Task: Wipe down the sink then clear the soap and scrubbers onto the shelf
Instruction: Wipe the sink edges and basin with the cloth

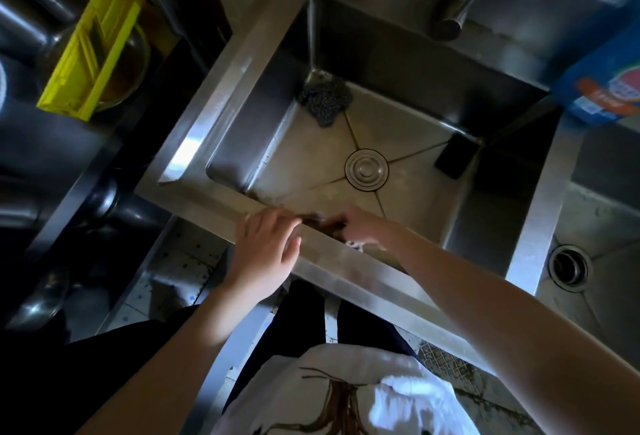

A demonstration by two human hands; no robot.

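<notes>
1. My right hand is down in the sink, at the near wall just right of frame centre, on a dark rag. It is blurred, so I cannot tell whether the fingers grip the rag or only press it.
2. My left hand lies on the near rim, fingers relaxed and slightly spread, holding nothing.
3. Risk: I judge that I am wiping low on the near wall. A loose hold on slick steel could let the rag slide off toward the drain.
4. Risk: the scrubber sits in the basin's upper-left corner. A black block, perhaps a sponge, leans at the right wall. A wide sweep would shove them about, and wiping round them leaves patches undone.
5. Risk: the blue packet at upper right stands close to the basin's far corner, so a raised arm could knock it in.
6. Risk: the braced left hand could slip on the smooth rim.
7. Surface: stainless steel, with a brownish film on the floor and creases running to the drain. The faucet is at the top and a second basin at the right edge.
8. Room: dim, with a yellow slicer among dark pots at upper left and tiled floor at the bottom. I cannot make out the shelf.
</notes>
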